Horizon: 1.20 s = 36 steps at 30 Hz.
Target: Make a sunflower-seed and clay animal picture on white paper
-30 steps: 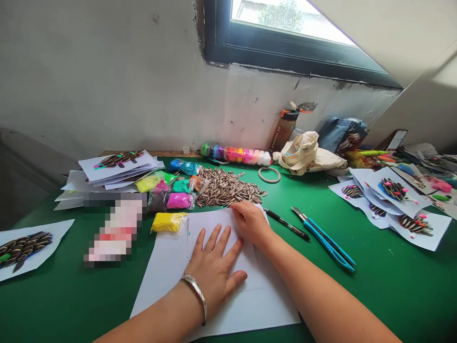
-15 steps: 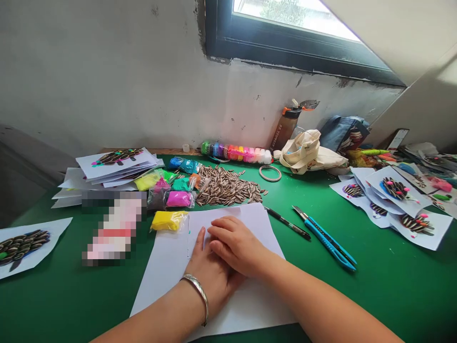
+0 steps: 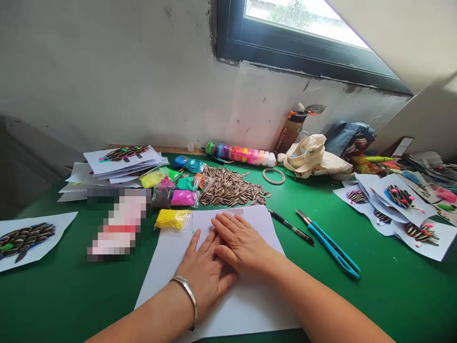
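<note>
White paper [image 3: 264, 305] lies on the green table, with a smaller sheet on top of it. My left hand [image 3: 207, 271] rests palm down on the paper, fingers stretched, a silver bangle on its wrist. Across its fingers lies my right hand [image 3: 246, 243], flat and palm down, covering part of the left hand. Neither hand shows anything gripped. A yellow clay packet [image 3: 172, 219] sits at the paper's upper left edge. Right of the paper are a black pen [image 3: 291, 226] and a blue cutter [image 3: 332, 247]. Sunflower seeds [image 3: 232, 188] are heaped beyond the paper.
Finished seed pictures are stacked at the left [image 3: 121, 162] and right [image 3: 398, 195]. Clay packets [image 3: 183, 197] border the seeds. A tape ring [image 3: 273, 176], a bottle [image 3: 291, 133] and a cloth bag [image 3: 309, 157] stand towards the wall.
My left hand has spread its fingers wider and shifted slightly left on the paper. The right hand has flattened over it. The whole view has shifted slightly.
</note>
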Available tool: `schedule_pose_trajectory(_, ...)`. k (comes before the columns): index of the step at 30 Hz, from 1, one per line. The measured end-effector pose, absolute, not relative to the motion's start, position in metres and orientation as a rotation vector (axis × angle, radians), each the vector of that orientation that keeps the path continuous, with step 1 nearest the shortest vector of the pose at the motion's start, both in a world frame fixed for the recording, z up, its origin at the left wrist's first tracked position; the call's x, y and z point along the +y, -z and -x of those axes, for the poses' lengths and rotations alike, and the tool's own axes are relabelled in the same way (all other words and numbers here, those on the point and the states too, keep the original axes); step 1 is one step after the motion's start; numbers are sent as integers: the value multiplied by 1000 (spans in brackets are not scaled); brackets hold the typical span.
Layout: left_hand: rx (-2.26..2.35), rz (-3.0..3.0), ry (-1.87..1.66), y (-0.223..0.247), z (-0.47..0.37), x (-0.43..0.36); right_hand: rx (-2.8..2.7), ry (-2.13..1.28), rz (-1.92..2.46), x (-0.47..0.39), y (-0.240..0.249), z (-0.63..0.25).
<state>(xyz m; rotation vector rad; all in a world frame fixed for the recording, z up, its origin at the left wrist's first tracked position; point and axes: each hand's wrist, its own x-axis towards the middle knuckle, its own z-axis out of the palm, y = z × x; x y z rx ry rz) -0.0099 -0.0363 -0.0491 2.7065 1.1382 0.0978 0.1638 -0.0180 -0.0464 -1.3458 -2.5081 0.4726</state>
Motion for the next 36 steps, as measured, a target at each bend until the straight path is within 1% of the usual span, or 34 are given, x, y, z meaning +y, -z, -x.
schedule_pose_trajectory(6,1194,-2631,19,45,12,-37,-2528,-433,1547,-14,45,-170)
schedule_pose_trajectory(14,1462,-2502,221,32,26,-26,-2592,-424,1558,-14,41,-170)
schedule_pose_trajectory(24,1652,-2516,218,34,37,-8,-2614,-447,1563,-11,37,-174)
schedule_pose_trajectory(32,1498,-2593,31,47,31,-17,-2652,-500,1530,-11,35,-178)
schedule_pose_trajectory(36,1491,-2602,-14,50,31,-16,-2658,-446,1515,-11,38,-176)
